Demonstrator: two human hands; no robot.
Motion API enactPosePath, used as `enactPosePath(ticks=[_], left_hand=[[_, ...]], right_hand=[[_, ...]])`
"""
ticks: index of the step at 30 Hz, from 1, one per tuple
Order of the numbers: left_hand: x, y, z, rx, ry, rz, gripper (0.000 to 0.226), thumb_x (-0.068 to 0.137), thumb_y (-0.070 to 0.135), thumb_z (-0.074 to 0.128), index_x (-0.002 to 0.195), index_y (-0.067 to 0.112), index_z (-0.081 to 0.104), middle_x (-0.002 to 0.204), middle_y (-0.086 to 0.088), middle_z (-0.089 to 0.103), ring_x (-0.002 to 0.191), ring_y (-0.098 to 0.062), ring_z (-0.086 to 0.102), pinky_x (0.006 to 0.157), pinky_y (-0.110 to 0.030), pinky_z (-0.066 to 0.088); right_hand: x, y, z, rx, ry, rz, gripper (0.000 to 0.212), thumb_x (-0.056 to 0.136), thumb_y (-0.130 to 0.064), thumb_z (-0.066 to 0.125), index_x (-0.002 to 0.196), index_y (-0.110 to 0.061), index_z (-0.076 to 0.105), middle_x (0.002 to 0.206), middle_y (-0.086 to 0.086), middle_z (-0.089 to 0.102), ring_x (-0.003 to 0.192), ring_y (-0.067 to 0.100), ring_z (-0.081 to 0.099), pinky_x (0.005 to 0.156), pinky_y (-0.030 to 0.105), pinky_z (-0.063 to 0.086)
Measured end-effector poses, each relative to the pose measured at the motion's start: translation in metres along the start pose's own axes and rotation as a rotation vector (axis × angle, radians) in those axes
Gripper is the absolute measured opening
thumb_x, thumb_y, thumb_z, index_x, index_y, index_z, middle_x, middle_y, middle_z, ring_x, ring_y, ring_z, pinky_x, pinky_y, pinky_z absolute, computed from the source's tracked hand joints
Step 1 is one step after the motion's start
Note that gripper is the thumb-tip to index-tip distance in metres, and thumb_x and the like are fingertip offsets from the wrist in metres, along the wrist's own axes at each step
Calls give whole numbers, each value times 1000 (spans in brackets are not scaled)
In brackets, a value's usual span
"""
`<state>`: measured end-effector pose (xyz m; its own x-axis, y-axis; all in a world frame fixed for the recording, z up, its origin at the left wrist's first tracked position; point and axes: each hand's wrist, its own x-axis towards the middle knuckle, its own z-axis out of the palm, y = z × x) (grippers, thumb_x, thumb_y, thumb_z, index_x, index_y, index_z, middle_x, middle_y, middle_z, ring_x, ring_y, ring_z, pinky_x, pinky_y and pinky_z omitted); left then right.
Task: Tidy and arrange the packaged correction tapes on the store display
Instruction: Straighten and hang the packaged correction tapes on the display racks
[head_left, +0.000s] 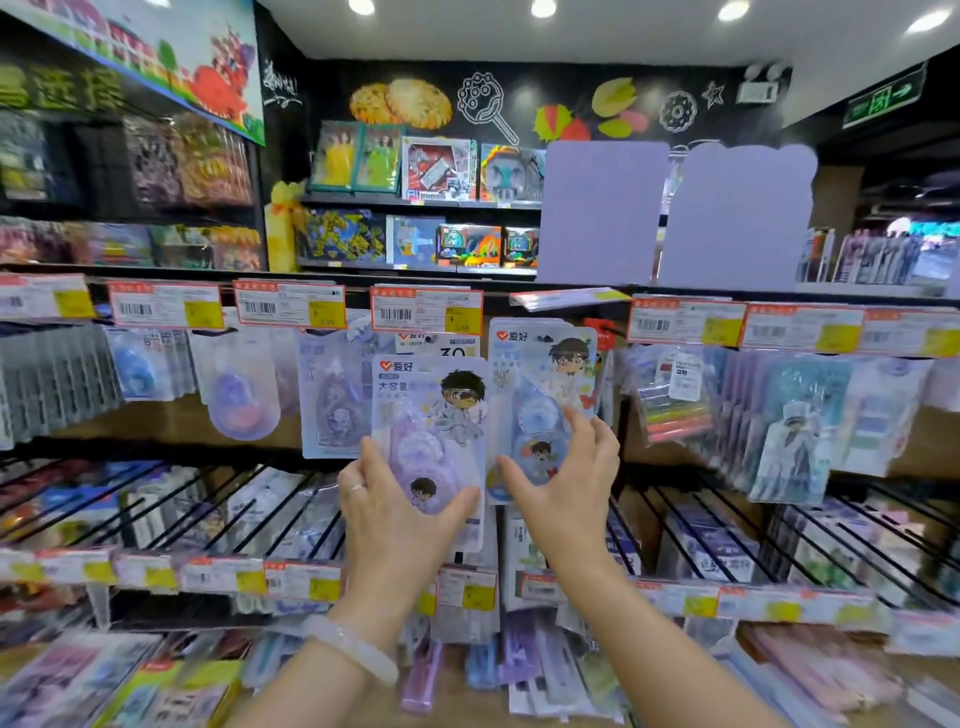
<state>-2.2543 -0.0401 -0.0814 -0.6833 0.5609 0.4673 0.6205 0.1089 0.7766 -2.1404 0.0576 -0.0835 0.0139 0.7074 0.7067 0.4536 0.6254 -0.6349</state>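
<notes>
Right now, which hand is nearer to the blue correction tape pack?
Right. The right hand touches the blue correction tape pack at its lower part. The left hand is farther left, holding the purple correction tape pack beside it.

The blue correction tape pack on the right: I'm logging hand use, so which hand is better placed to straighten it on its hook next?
The right hand. Its fingers and thumb already frame the lower part of the blue correction tape pack, while the left hand is holding the purple pack beside it.
</notes>
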Motion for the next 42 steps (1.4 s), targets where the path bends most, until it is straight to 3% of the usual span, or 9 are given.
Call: enactPosePath(ticks=[8, 14, 19, 23, 27, 33, 36, 39, 42], left_hand=[[10, 2, 14, 7, -7, 15, 122, 63, 52, 79, 150, 7, 5, 140, -12, 22, 132, -29, 24, 106, -34, 29], [14, 0, 25, 24, -3, 19, 122, 64, 50, 79, 149, 5, 5, 140, -14, 22, 133, -28, 21, 107, -30, 23], [13, -2, 33, 42, -37, 5, 122, 64, 54, 77, 150, 8, 4, 142, -11, 19, 134, -26, 21, 109, -34, 27], [9, 2, 39, 49, -69, 6, 121, 64, 58, 75, 150, 11, 4, 139, -8, 20, 132, -25, 23, 106, -32, 29], [2, 8, 48, 42, -86, 48, 122, 61, 61, 75, 149, 11, 5, 137, -9, 21, 130, -27, 27, 106, -35, 33], [-11, 16, 55, 0, -90, 129, 120, 47, 78, 62, 142, 15, 26, 122, -7, 37, 119, -26, 39, 94, -40, 44], [-18, 16, 58, -83, -194, 157, 102, 57, 62, 74, 138, 17, 32, 120, -4, 38, 116, -21, 40, 91, -28, 40], [-22, 18, 57, -207, -231, 175, 73, 77, 40, 72, 138, 23, 37, 121, -1, 41, 111, -10, 39, 85, -16, 29], [-20, 21, 56, -322, -173, 211, 61, 82, 28, 70, 137, 21, 44, 116, -1, 48, 108, -10, 47, 80, -8, 38]], right_hand=[[20, 18, 13, -21, -28, 38, 82, 71, -42, 78, 139, -21, 38, 145, 13, 26, 133, 28, 26, 106, 43, 32], [51, 27, 19, -37, -214, 58, 86, 77, -41, 74, 146, -27, 25, 148, 13, 19, 137, 29, 20, 107, 42, 28], [60, 27, 14, -125, -293, 131, 74, 87, -45, 59, 147, -17, 26, 150, 16, 21, 139, 32, 19, 108, 39, 26], [44, 18, -5, 94, -329, 115, 42, 93, -45, 48, 122, -15, 55, 125, 4, 55, 118, 17, 48, 97, 31, 39], [22, 2, -24, 341, -450, 140, 29, 85, -40, 64, 108, -26, 54, 96, -12, 62, 90, 1, 58, 73, 11, 46], [12, 8, -36, 328, -362, 158, 37, 79, -26, 74, 106, -23, 50, 81, -2, 63, 73, 11, 58, 67, 25, 47], [10, 18, -44, 355, -321, 167, 31, 82, -23, 71, 109, -18, 57, 82, 1, 66, 70, 12, 60, 61, 21, 48], [11, 23, -54, 345, -298, 133, 31, 86, -20, 67, 116, -18, 57, 83, -2, 66, 62, -1, 54, 59, 14, 44], [15, 26, -59, 354, -274, 107, 39, 87, -26, 65, 124, -21, 54, 91, 3, 67, 76, 18, 61, 70, 35, 53]])
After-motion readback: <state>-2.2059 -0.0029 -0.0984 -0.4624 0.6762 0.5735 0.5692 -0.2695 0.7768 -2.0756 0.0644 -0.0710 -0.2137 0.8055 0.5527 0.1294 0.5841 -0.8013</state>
